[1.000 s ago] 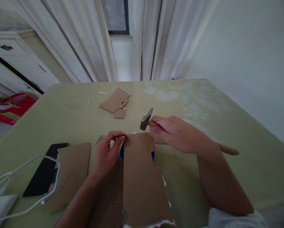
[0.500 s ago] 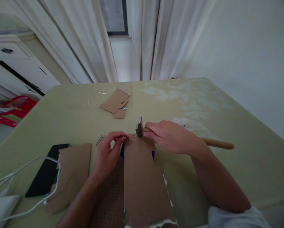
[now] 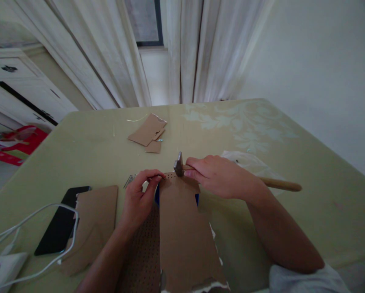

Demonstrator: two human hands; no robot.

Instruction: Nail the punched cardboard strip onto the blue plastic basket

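My right hand [image 3: 216, 176] grips a hammer [image 3: 178, 164] close to its head, and the wooden handle [image 3: 280, 184] sticks out past my wrist. The metal head rests at the far edge of a brown cardboard sheet [image 3: 182, 228], beside a row of small punched holes. At that sheet's far left corner, my left hand [image 3: 141, 195] pinches a thin dark nail, mostly hidden by the fingers. Several loose nails [image 3: 129, 181] lie just left of it. Beneath the sheet, blue edges [image 3: 157, 197] show, along with a perforated brown sheet [image 3: 142, 252].
Cardboard scraps [image 3: 147, 130] lie toward the back of the table. On the left are a black phone [image 3: 59, 224], another cardboard piece [image 3: 97, 219], a white cable [image 3: 75, 219] and a white device [image 3: 5, 268]. A clear plastic bag [image 3: 249, 162] lies behind my right hand.
Both hands, the hammer and the cardboard keep practically the same places. Only the view has shifted slightly.
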